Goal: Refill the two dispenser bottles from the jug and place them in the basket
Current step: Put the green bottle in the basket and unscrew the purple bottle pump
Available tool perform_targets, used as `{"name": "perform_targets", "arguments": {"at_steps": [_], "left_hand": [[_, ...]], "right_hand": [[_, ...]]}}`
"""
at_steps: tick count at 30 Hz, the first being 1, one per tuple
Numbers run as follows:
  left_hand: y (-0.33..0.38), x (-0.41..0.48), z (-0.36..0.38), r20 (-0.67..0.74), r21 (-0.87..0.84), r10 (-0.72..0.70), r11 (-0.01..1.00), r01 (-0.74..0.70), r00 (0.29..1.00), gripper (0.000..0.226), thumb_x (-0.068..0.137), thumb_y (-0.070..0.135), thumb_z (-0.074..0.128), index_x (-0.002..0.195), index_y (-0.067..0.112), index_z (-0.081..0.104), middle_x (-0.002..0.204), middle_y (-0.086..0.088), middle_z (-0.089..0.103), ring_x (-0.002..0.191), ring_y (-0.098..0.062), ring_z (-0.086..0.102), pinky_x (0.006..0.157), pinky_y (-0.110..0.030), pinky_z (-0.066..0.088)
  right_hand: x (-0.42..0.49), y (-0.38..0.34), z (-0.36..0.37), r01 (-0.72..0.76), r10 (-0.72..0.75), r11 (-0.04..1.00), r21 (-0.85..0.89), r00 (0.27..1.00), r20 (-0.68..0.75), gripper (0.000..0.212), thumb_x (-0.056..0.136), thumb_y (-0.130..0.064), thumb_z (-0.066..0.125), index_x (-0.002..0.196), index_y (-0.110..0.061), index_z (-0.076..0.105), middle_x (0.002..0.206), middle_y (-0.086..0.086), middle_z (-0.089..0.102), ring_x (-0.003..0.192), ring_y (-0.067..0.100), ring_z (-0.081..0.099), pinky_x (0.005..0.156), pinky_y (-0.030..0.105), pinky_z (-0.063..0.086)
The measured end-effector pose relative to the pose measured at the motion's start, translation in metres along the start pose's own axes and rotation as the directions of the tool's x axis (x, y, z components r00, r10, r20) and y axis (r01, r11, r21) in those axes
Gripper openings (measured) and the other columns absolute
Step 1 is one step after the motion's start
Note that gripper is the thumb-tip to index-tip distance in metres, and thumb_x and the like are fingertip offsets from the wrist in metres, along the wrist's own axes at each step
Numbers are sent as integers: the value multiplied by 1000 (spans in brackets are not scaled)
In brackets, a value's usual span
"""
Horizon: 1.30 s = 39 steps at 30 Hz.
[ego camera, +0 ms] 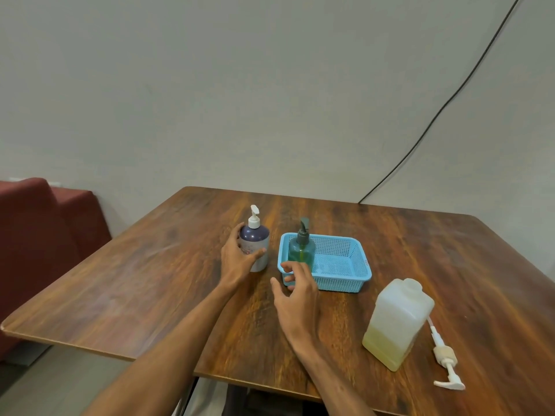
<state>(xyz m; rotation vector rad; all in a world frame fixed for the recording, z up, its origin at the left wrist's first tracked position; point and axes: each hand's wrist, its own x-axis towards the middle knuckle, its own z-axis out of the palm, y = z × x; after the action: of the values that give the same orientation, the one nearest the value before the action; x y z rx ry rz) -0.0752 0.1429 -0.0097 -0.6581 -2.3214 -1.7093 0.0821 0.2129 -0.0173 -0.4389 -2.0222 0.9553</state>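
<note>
- The left grip (240,256) is wrapped round the purple bottle (255,246), with the thumb laid across its front. That bottle is stood upright on the desk (144,283), just left of the basket (339,283), white pump head on.
- The green bottle (301,249) is already parked upright in the basket's left end, dark pump head on.
- The right grip (295,295) is held loose and half-open with nothing in it, fingers right at the basket's near-left corner. Actual contact can't be made out, it's a bit blurry.
- The jug (396,322) is stood off to the right, apart from the basket, neck uncapped, yellowish liquid in its lower part.
- A loose pump (447,363) is laid flat on the desk just beside the jug.
- A black cable (450,97) is run down the wall behind.
</note>
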Motion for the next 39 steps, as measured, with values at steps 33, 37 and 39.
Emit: {"name": "perform_targets", "arguments": {"at_steps": [33,37,39], "left_hand": [[90,-168,0,342,-166,156,981,-103,927,78,67,29,88,133,30,46,132,7,56,117,-8,56,98,-33,51],[92,-168,0,391,-174,151,981,-88,908,75,70,22,87,133,29,46,131,9,55,118,-5,54,103,-37,48],[91,-167,-3,429,-195,137,979,-57,893,78,70,27,87,136,27,46,133,10,54,119,-6,54,104,-39,48]], "right_hand": [[-70,15,-110,-205,178,973,109,960,216,99,61,-36,90,142,-44,34,139,-15,51,125,8,52,102,42,51],[-70,21,-105,-226,198,966,127,958,206,93,61,-32,90,139,-44,38,135,-15,55,121,7,55,99,39,53],[-70,23,-104,-227,199,966,127,959,201,90,62,-29,90,137,-43,41,133,-15,56,121,8,56,97,34,54]]}}
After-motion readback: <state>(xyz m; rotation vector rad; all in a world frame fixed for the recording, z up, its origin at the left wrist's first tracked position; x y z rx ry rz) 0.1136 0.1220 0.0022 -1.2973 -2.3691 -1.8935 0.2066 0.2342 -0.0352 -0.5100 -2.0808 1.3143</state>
